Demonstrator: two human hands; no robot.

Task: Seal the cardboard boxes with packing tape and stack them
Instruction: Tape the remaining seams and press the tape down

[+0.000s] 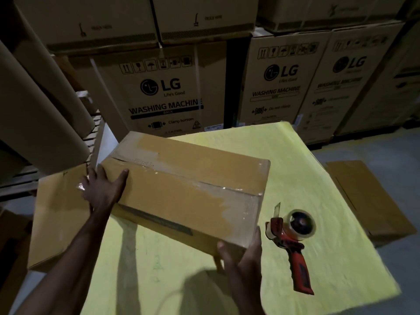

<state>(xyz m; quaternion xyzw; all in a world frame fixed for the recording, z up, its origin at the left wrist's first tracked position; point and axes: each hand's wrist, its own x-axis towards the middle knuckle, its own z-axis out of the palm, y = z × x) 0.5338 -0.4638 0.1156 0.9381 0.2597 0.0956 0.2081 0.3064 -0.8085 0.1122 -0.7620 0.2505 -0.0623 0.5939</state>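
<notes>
While clear tape runs along the top seam of the box (181, 185) and down its right end, so that it looks sealed, the person holds it with both hands. It sits at an angle on the yellow surface (318, 178), its left end reaching past the surface's edge. The left hand (102, 189) clasps that end, thumb laid on the top face and fingers spread down the side. The right hand (241, 255) grips the near right corner, thumb on the front face and fingers wrapped round the end. The tape dispenser (293, 237) lies on its side on the surface just right of the box, touched by neither hand, so taping here seems finished. A second box (56, 219) stands lower, just left of the surface; whether it is taped cannot be told. Stacking seems the step in hand, likely onto that box. A flat piece of cardboard (368, 196) lies on the floor to the right, perhaps a box not yet made up.
</notes>
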